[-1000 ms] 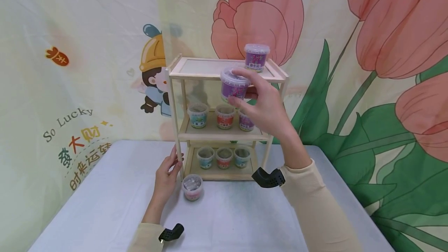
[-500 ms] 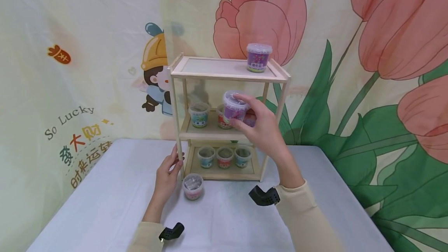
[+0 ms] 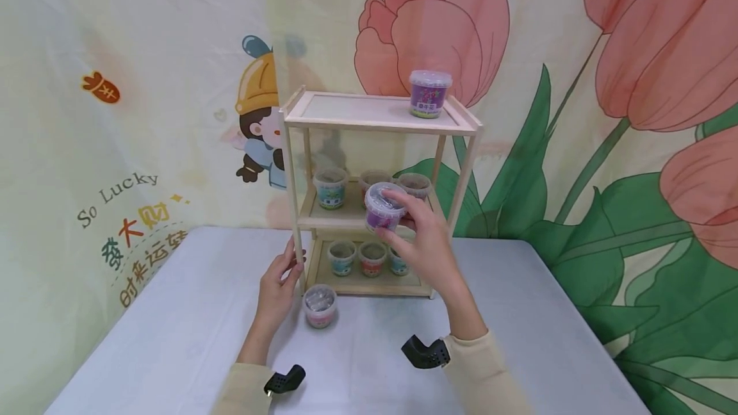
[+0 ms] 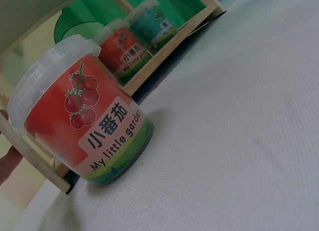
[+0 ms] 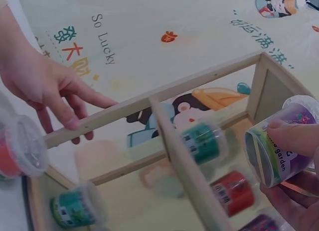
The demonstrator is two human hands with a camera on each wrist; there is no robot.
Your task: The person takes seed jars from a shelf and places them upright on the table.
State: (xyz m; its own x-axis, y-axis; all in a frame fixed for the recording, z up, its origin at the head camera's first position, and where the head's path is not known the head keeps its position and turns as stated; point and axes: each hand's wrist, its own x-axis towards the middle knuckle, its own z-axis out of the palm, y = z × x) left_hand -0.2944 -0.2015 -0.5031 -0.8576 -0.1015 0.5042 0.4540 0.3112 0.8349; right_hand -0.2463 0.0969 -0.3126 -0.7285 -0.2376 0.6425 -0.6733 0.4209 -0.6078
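Observation:
In the head view my right hand (image 3: pixel 423 232) holds a small lidded plastic cup (image 3: pixel 384 207) with a purple label, thumb below and fingers over its lid. The cup is tilted in front of the wooden shelf's (image 3: pixel 383 226) middle tier. My left hand (image 3: pixel 279 284) grips the shelf's front left leg, thumb on one side and fingers reaching past the other, as the right wrist view shows. Beside it on the table stands a lidded cup with a red tomato label (image 4: pixel 82 111), close to that leg. The right wrist view also shows the purple-labelled cup (image 5: pixel 284 141) between thumb and fingers.
Another purple cup (image 3: pixel 429 95) stands at the right of the top tier. Blue (image 3: pixel 330 189), red and purple cups line the middle tier. The bottom tier bears a red cup (image 3: pixel 371 259) between two blue ones. A white cloth (image 3: pixel 519 338) covers the table.
My right hand has lowered the purple cup from near the top tier's front edge to the middle tier's front edge, tilting it. My left hand stays on the shelf leg.

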